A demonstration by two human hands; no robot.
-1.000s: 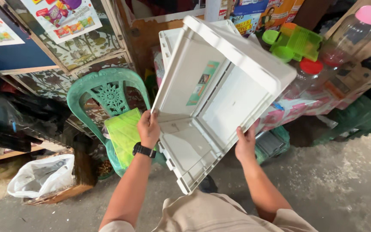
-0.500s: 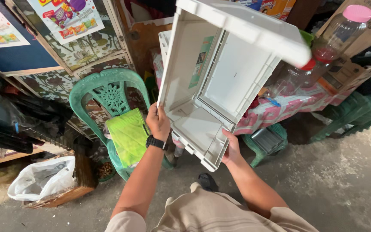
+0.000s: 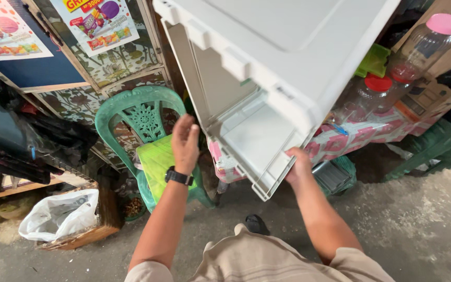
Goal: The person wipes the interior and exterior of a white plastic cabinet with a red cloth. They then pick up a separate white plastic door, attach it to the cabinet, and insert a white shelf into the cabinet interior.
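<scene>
Landmark is the green chair (image 3: 144, 117): white plastic bag (image 3: 58, 214) on the floor to its left, left hand (image 3: 185, 143) open above its seat, fingers just off the left edge of the white plastic bin (image 3: 267, 78). Right of the chair the bin is raised and tilted, right hand (image 3: 299, 163) gripping its lower rim, over the patterned tabletop (image 3: 351, 136) with jars (image 3: 392, 78). I'd get the left hand on the rim before tilting more.

Glossy rectangular poster, white ground with red, yellow, purple pictures (image 3: 100, 23): on wall above left hand (image 3: 185, 143). Second rectangular poster, pale with orange and pink pictures, on dark blue board (image 3: 3, 31): far left of left hand, upper corner. Brown cardboard box, dark print (image 3: 434, 89): up and right of right hand (image 3: 299, 164), behind jars.
</scene>
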